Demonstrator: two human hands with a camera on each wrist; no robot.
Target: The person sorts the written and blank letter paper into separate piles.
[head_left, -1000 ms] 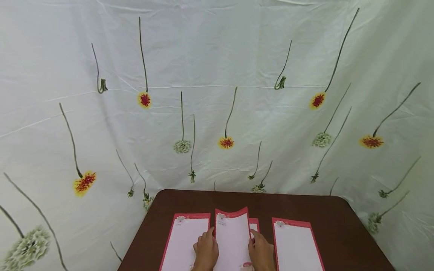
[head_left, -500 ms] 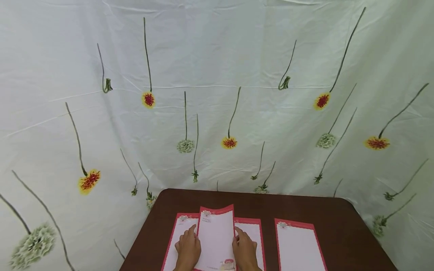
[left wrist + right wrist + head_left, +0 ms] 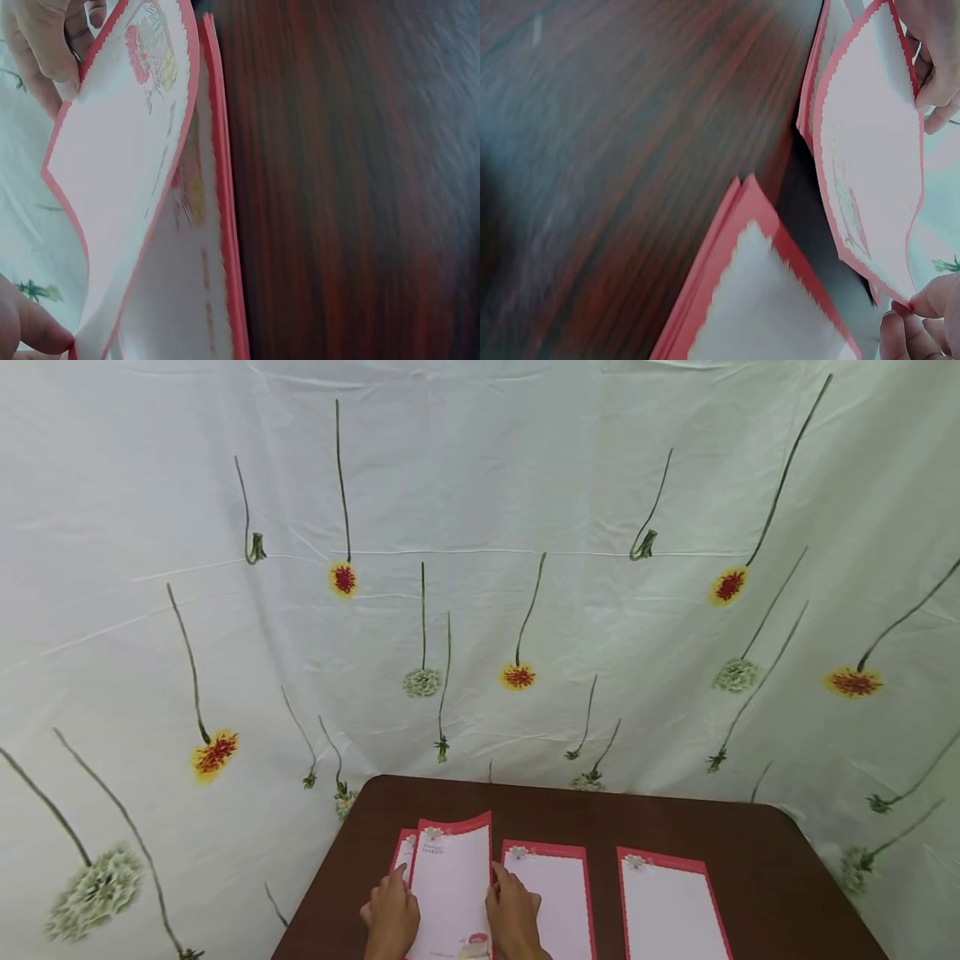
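Note:
A white sheet of letter paper (image 3: 450, 893) with a red border, a printed flower at the top and a small red-and-yellow picture at the lower right is held up by its side edges. My left hand (image 3: 393, 914) pinches one edge and my right hand (image 3: 513, 910) the opposite edge, seen closer in the left wrist view on the raised sheet (image 3: 112, 157). Between them the paper bows. Under and behind it lies a matching left pile (image 3: 165, 300), mostly covered in the head view. Next to my right hand lies a second pile (image 3: 558, 893).
A third red-bordered pile (image 3: 671, 906) lies farther right on the dark brown wooden table (image 3: 592, 818). Behind the table hangs a white curtain (image 3: 480, 485) printed with flowers on long stems. The pile below my right hand (image 3: 765, 300) shows layered edges.
Both hands have carried the sheet leftward, from between the left and middle piles to over the left pile, uncovering the middle pile. The head view has turned slightly left.

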